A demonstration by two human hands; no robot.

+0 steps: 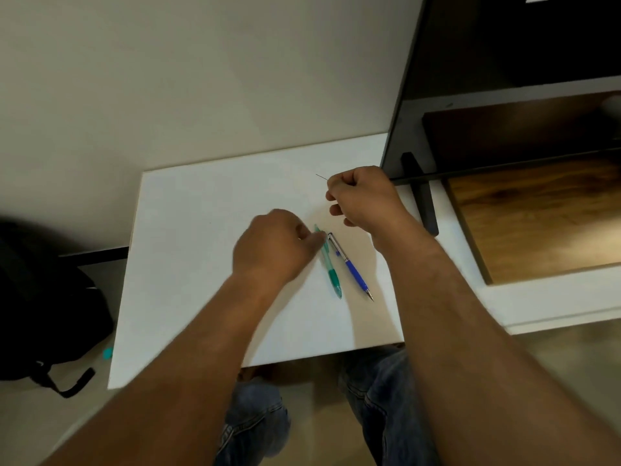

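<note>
I record the right hand [359, 196] pinching a thin lead [321, 177] above the white worktop [201, 264]. The left hand [275, 243] pinches the top end of the green pencil [331, 267], which lies just beside the blue pencil [353, 267]. Risk, in my judgement: the lead snaps if fed in at an angle. Count: two pencils, one lead.

Left hand [275, 243] was kinda blurred, its fingers [316, 239] hiding part of the green mechanical pencil [332, 275]. Right hand [363, 196] swallowed most of a thin dark sliver [321, 177], too fine to identify. Black backpack [50, 297] ran off the left edge; teal scrap [108, 353] beside it was too small to tell.
</note>
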